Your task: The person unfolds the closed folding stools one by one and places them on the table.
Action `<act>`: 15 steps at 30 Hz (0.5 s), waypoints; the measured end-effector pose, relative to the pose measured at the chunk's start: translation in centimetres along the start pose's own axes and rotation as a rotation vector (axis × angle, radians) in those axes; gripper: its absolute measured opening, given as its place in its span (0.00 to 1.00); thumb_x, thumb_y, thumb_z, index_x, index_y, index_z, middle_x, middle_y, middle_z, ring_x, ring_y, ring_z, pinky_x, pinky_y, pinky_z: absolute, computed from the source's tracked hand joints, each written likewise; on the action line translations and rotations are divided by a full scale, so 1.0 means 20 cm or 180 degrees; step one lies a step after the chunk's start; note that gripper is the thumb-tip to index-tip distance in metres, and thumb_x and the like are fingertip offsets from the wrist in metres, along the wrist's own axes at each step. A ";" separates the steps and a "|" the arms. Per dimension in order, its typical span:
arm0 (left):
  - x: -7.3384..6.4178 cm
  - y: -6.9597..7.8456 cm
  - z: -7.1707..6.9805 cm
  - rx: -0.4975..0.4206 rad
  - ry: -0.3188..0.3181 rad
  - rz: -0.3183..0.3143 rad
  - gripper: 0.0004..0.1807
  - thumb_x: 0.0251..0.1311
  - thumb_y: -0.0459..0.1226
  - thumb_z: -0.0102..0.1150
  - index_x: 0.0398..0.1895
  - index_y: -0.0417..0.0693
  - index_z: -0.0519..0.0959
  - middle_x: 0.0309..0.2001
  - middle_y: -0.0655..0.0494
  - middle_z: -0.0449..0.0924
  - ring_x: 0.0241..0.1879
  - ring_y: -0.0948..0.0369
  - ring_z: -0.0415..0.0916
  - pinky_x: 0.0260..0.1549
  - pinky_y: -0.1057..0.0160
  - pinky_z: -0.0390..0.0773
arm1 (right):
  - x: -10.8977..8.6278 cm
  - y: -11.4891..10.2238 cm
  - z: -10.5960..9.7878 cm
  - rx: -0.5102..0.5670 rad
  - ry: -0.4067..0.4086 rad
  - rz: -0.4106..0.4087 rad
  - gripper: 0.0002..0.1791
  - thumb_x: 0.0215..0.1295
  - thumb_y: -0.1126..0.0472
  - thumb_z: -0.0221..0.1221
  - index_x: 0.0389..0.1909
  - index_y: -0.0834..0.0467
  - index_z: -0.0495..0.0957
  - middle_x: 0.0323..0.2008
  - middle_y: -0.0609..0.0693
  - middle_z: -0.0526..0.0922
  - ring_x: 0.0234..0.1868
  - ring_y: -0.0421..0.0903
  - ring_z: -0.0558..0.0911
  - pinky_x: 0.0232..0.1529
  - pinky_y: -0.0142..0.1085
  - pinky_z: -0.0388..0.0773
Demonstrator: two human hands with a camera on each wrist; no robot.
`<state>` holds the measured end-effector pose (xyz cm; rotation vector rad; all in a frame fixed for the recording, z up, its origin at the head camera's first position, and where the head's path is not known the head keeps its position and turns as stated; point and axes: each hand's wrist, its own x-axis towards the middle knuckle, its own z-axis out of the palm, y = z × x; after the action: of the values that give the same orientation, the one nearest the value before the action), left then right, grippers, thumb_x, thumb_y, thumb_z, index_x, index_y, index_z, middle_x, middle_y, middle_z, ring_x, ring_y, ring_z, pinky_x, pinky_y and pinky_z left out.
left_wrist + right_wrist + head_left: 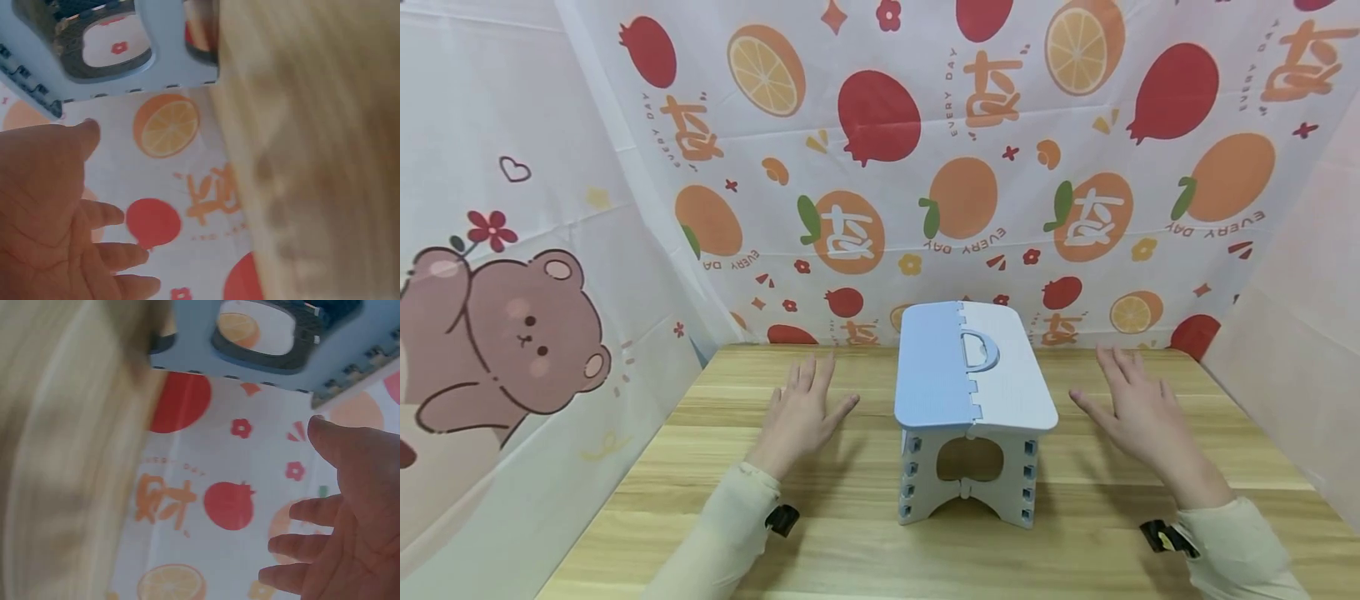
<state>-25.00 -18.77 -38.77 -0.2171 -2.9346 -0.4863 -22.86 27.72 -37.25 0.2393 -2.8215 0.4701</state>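
A small folding stool (932,358) stands upright and unfolded on the table, its top half light blue and half white, with an oval handle at the middle seam. To the left of it is my left hand (801,417), fingers spread, apart from the stool. On the other side my right hand (1142,412) is held with its fingers extended, also not touching it. The left wrist view shows the stool's side (112,87) above the thumb of that hand. In the right wrist view, the stool's side (250,369) likewise appears beyond the right thumb. Neither hand holds anything.
A wood-grain table (842,550) carries the stool. Behind it hangs a white curtain (917,283) printed with fruit, and a bear-printed curtain (647,358) borders the left. Another pale curtain (1300,333) closes off the right side. Dark wrist devices (782,520) are worn at both cuffs.
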 end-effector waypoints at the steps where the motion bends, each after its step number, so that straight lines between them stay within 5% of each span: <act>1: -0.01 -0.01 0.01 0.0020 -0.0049 -0.0019 0.47 0.79 0.61 0.51 0.88 0.46 0.51 0.86 0.32 0.46 0.85 0.30 0.42 0.76 0.21 0.50 | 0.00 0.00 0.01 -0.0016 -0.0065 0.0027 0.51 0.79 0.35 0.56 0.83 0.69 0.53 0.80 0.80 0.54 0.79 0.83 0.52 0.70 0.86 0.45; 7: -0.02 -0.01 0.05 0.0021 -0.0131 -0.0084 0.47 0.79 0.62 0.51 0.89 0.49 0.49 0.87 0.35 0.45 0.85 0.30 0.42 0.77 0.21 0.47 | -0.02 0.01 0.07 -0.0033 -0.0272 0.0122 0.53 0.78 0.34 0.56 0.83 0.71 0.53 0.79 0.81 0.53 0.78 0.86 0.51 0.70 0.86 0.42; 15: -0.01 0.01 0.05 0.0027 -0.0107 -0.0007 0.47 0.79 0.62 0.51 0.88 0.45 0.52 0.85 0.33 0.50 0.84 0.31 0.48 0.76 0.22 0.52 | -0.03 0.00 0.08 -0.0021 -0.0220 0.0113 0.52 0.78 0.34 0.57 0.82 0.71 0.54 0.79 0.79 0.55 0.78 0.84 0.54 0.70 0.86 0.44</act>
<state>-24.85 -18.33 -39.60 -0.2230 -2.9693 -0.4750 -22.69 27.14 -38.92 0.2084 -2.8986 0.4690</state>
